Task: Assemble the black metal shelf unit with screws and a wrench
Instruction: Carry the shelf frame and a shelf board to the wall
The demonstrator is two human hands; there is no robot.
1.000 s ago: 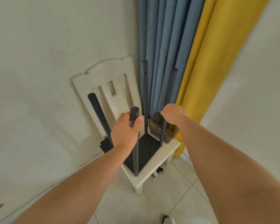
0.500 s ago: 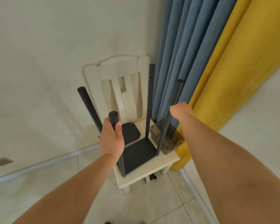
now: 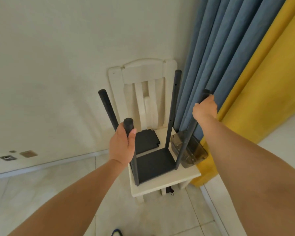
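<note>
I can read no brand, label or writing anywhere in my view. At far left, low on the wall (image 3: 58, 65), sit two small plates (image 3: 17, 155) near the floor. My left hand (image 3: 122, 147) is curled round the near-left post (image 3: 132, 150) of the black shelf unit (image 3: 154, 160), just under its capped top, thumb lying along the tube. Behind that hand rises the far-left post (image 3: 107, 108), tilted leftward. The unit stands on the seat of a white wooden chair (image 3: 143, 79), its flat bottom panel resting on the seat. A separate black panel (image 3: 147, 140) lies on the seat just beyond it. The far-right post (image 3: 174, 106) stands almost upright. My right hand (image 3: 205, 108) is closed round the near-right post (image 3: 187, 138) close to its top. A smoky clear plastic box (image 3: 192, 152) holding small hardware sits on the seat just right of the unit. Blue curtain (image 3: 220, 57) and yellow curtain (image 3: 262, 74) hang at right.
</note>
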